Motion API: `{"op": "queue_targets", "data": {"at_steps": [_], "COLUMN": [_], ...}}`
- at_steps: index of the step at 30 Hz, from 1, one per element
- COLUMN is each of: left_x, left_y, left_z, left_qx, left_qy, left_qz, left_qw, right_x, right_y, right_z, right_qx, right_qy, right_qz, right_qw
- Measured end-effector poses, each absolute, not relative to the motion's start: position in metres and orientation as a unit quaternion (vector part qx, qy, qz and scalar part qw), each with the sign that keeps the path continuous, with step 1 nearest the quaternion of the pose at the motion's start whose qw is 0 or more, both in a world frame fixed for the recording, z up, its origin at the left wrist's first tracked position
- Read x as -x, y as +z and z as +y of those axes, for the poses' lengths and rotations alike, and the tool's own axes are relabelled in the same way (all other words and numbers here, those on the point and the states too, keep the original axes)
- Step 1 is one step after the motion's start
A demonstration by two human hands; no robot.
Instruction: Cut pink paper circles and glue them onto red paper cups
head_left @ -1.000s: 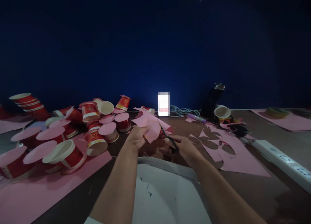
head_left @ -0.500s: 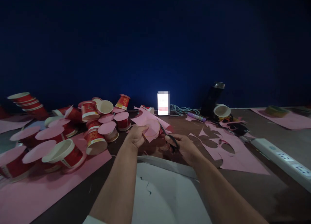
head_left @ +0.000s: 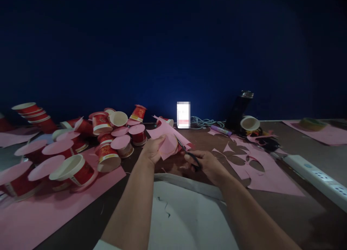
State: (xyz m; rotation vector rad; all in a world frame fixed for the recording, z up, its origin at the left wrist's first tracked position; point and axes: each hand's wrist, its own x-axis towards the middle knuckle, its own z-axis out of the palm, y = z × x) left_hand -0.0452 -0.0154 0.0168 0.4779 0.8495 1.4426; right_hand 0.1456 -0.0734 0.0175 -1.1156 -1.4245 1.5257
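Surface (head_left: 292, 214): lay strewn with pink offcuts (head_left: 276, 181).
Right hand (head_left: 204, 165): gripped black scissors (head_left: 187, 150).
Left hand (head_left: 153, 150): pinched the pink sheet (head_left: 168, 143).
Pink sheet: met the blades, turned slightly since half a second earlier.
Lit screen (head_left: 183, 115): stood beyond.

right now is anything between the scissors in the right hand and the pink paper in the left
Nothing visible: the scissors in the right hand reach the right side of the pink paper, which the left hand grips.
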Motion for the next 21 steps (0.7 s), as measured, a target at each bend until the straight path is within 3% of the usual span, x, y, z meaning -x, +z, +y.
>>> {"op": "queue_targets", "data": {"at_steps": [21], "left_x": [0.0450], "left_y": [0.0173], "left_z": [-0.0202], "left_qx": [-0.276], "left_qy": [0.597], "left_qz": [0.364], "left_qw": [0.659], "right_x": [-0.1459], "right_y": [0.0179], "right_z": [-0.0743], "right_qx": [0.446], "right_qy": [0.584], "right_qz": [-0.561], "right_qw": [0.381]}}
